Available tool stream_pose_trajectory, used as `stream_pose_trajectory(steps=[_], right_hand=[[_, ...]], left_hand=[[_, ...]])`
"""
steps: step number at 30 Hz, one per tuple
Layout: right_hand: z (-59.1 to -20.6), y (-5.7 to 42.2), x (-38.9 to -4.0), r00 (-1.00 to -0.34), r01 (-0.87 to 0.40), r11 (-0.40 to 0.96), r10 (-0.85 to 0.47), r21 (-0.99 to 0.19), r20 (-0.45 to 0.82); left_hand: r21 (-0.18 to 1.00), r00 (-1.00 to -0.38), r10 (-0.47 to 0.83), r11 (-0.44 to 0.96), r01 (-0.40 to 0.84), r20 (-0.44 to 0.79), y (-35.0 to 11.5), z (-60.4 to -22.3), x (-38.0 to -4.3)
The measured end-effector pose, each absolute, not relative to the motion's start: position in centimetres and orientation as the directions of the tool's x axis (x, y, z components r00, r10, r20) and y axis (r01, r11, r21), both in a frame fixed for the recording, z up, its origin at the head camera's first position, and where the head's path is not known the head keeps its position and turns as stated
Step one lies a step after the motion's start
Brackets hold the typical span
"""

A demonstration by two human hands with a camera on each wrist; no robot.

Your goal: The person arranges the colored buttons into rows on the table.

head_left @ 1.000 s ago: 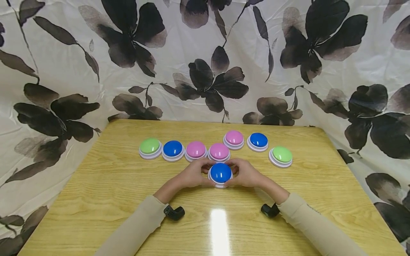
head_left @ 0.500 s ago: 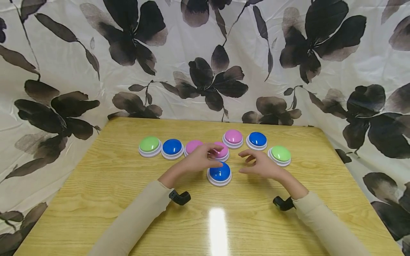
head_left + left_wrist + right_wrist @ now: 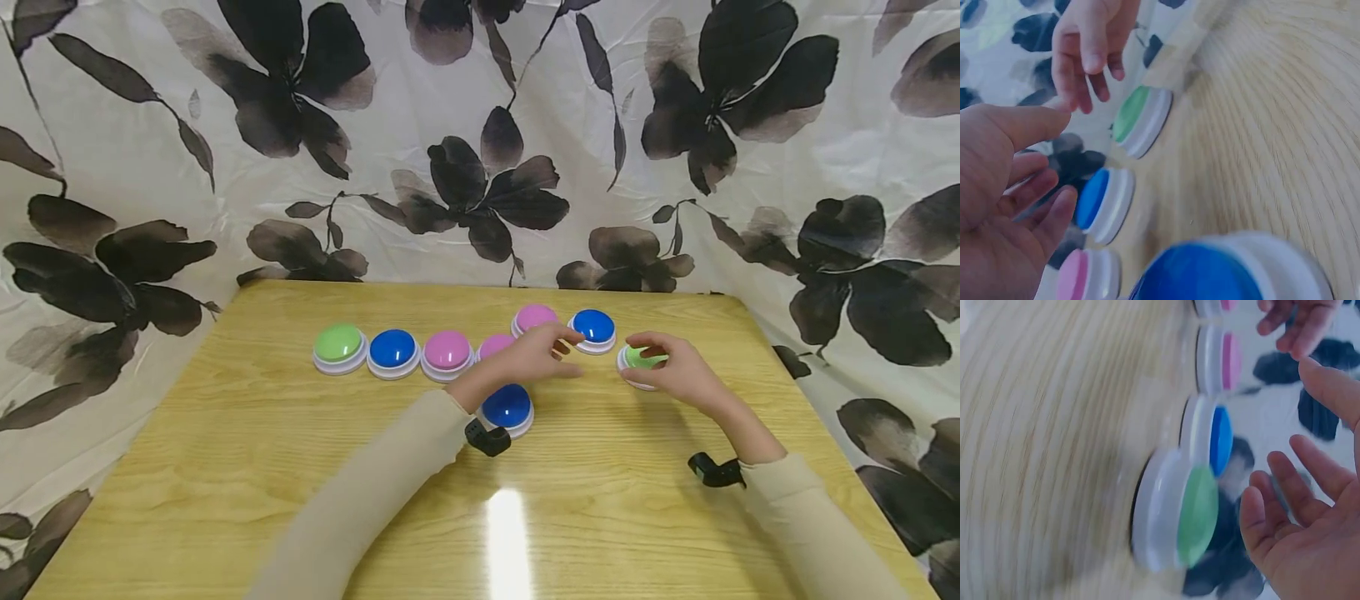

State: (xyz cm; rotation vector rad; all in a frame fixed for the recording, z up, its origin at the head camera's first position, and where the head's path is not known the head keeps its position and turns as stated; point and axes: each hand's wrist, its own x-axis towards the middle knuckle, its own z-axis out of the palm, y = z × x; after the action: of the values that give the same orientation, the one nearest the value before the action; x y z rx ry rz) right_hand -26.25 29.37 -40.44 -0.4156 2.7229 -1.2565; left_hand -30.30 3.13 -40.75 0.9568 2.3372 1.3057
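Observation:
My left hand (image 3: 534, 354) hovers over the middle of the group of push buttons, fingers loosely bent and holding nothing. Under its wrist a blue button (image 3: 507, 406) with a white base sits nearest to me. A pink button (image 3: 495, 344) and another pink button (image 3: 536, 317) behind it are partly covered by that hand. My right hand (image 3: 677, 367) is raised at the green button (image 3: 637, 358) on the right, with its fingers spread and a gap to the button (image 3: 1199, 515) in the right wrist view. Just left of it stands a blue button (image 3: 594, 327).
To the left, a green button (image 3: 337, 342), a blue button (image 3: 393, 348) and a pink button (image 3: 447, 351) stand in a row. All are on a wooden table (image 3: 225, 467). A flowered cloth (image 3: 420, 100) hangs behind and at both sides.
Both hands have let go of the front blue button and moved apart from it. The left hand has shifted right across the group; the right hand has moved right to the green button.

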Motion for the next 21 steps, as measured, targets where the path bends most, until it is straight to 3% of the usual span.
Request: stream_pose_trajectory(steps=[12, 21], right_hand=[[-42.7, 33.3, -26.5, -0.987, -0.085, 0.611, -0.160, -0.787, -0.017], [-44.2, 34.8, -27.7, -0.984, -0.046, 0.618, -0.164, -0.785, -0.072]], left_hand=[[0.816, -0.796, 0.602, 0.491, 0.307, -0.063, 8.1, -43.1, -31.4], [0.833, -0.833, 0.553, 0.448, 0.325, 0.028, 10.9, -44.8, -30.9]])
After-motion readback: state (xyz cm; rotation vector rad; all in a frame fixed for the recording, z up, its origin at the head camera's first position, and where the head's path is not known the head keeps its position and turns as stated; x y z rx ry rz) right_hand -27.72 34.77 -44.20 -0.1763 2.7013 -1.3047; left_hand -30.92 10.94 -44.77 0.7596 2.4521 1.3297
